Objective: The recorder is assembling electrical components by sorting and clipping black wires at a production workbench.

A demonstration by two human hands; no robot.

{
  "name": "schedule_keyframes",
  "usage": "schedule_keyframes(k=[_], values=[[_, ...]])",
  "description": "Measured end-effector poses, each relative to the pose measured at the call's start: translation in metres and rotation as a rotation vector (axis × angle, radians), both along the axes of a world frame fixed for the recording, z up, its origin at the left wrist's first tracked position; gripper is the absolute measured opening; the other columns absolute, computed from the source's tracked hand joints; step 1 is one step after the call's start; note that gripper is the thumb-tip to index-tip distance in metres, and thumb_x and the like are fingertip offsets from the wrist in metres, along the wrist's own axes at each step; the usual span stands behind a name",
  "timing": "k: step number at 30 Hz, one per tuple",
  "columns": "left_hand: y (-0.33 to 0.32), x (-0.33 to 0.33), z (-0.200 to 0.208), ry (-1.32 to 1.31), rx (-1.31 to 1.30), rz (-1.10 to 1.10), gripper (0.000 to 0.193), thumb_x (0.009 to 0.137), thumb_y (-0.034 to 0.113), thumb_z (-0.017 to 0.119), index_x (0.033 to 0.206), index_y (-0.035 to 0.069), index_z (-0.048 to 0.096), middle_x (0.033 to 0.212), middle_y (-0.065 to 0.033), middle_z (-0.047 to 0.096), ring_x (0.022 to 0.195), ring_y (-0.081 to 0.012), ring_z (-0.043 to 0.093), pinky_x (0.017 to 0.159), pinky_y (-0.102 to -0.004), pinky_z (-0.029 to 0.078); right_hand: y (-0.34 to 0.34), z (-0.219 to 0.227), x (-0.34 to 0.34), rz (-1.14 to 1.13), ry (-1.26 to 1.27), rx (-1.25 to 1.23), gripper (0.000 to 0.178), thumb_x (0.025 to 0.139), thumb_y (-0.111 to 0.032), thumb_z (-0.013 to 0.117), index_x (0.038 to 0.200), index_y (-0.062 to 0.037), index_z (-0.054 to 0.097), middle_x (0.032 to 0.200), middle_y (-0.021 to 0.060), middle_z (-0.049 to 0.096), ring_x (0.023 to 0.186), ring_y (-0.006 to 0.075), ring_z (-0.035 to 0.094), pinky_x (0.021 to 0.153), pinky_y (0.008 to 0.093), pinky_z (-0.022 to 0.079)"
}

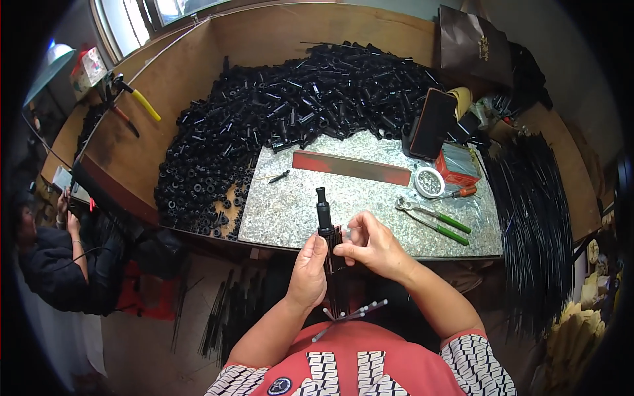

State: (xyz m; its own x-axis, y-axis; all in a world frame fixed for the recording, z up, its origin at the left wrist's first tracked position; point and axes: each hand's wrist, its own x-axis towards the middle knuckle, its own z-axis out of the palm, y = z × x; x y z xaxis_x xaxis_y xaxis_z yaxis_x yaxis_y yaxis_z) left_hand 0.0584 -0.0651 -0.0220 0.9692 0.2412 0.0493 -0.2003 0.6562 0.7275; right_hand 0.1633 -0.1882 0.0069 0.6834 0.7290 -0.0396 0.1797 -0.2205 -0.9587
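Just past the near edge of the stone slab [370,198] that lies on the bench [191,72], both hands hold one upright assembly: a black plastic tube [323,210] seated on top of a bundle of thin black rods [335,277]. The left hand [308,270] is wrapped around the bundle below the tube, and the right hand [370,245] pinches at the joint from the right, fingertips closed on what may be a small clear piece, though the view is too coarse to be sure. White-tipped rod ends [353,310] splay out low, near the person's chest. The tube looks light, stiff and smooth, so it likely slips if pinched only at its top; the rods look springy and apt to fan apart, so the best hold is probably around the bundle just under the tube. A big heap of similar black tubes [277,112] fills the far side of the bench, and green-handled pliers [432,220] lie at the slab's near right corner.
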Motion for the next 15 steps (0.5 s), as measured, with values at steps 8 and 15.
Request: schedule_keyframes(k=[8, 15], values=[[0.007, -0.006, -0.006, -0.020, 0.202, 0.076, 0.047, 0.099, 0.033, 0.045, 0.126, -0.005, 0.047, 0.131, -0.0180, 0.050, 0.119, -0.0232, 0.051, 0.102, -0.0369, 0.039, 0.000, -0.008, -0.024, 0.121, 0.330, 0.105, 0.025, 0.093, -0.023, 0.060, 0.077, -0.0036, 0.061, 0.064, -0.0014, 0.056, 0.056, 0.0064, 0.051, 0.052, 0.0231, 0.041], [0.014, -0.012, 0.000, -0.012, -0.034, 0.028, 0.048, 0.096, 0.026, 0.053, 0.128, -0.008, 0.045, 0.135, -0.0227, 0.047, 0.123, -0.0286, 0.048, 0.105, -0.0401, 0.037, 0.004, 0.002, -0.035, 0.117, 0.141, 0.108, 0.025, 0.094, -0.023, 0.057, 0.080, -0.0026, 0.063, 0.060, 0.0008, 0.055, 0.054, 0.0073, 0.052, 0.050, 0.0249, 0.041]])
